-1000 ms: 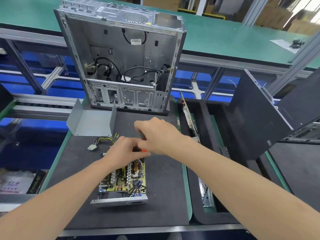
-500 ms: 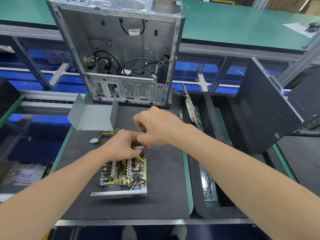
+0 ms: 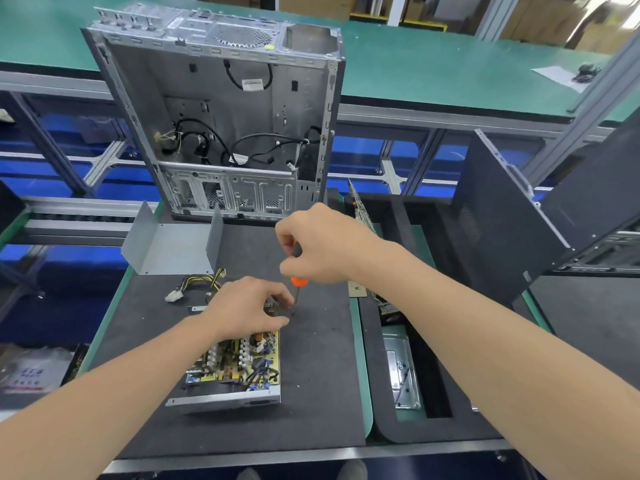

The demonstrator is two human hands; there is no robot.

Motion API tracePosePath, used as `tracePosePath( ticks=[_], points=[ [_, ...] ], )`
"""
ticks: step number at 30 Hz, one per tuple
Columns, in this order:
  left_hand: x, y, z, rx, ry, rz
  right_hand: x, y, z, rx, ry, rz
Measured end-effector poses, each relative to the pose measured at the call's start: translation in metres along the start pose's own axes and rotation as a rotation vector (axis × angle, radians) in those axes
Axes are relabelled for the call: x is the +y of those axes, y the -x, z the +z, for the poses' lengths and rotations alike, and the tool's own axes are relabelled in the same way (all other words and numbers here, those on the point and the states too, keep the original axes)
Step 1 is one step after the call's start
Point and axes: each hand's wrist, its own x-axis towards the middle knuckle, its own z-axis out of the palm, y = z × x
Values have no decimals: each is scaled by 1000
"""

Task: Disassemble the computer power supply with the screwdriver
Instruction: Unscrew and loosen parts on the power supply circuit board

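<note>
Bright, even light falls from overhead, and shadows on the dark mat (image 3: 322, 375) are weak and soft-edged. The bare metal of the computer case (image 3: 242, 109) carries a mild sheen. Wide-angle bending bows the green desk (image 3: 433, 74) and the aluminium rails (image 3: 450, 117) toward the frame edges. The cardboard boxes (image 3: 595, 26) at upper right are washed out and smeared; the power supply (image 3: 239, 358) at centre looks fairly sharp.

We note an orange-and-black handle on the screwdriver (image 3: 298, 281). The power supply (image 3: 239, 362) shows us a yellow board studded with white, blue and black parts, its frame silver. Its wire bundle (image 3: 204, 284): yellow and black, white plug. The mat (image 3: 322, 375): charcoal, edged green. The computer case (image 3: 221, 109): bare grey, black cables. We log the far bench (image 3: 433, 74) as green.
</note>
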Motion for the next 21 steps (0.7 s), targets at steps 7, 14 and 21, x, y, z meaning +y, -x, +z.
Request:
tracePosePath(
  ticks=[7, 14, 21],
  points=[
    [10, -7, 3, 103, 43, -49, 9, 12, -17, 46, -11, 42],
    [18, -8, 5, 153, 43, -59, 8, 13, -20, 62, -37, 35],
    [16, -7, -8, 212, 178, -121, 7, 7, -19, 98, 54, 51]
  ],
)
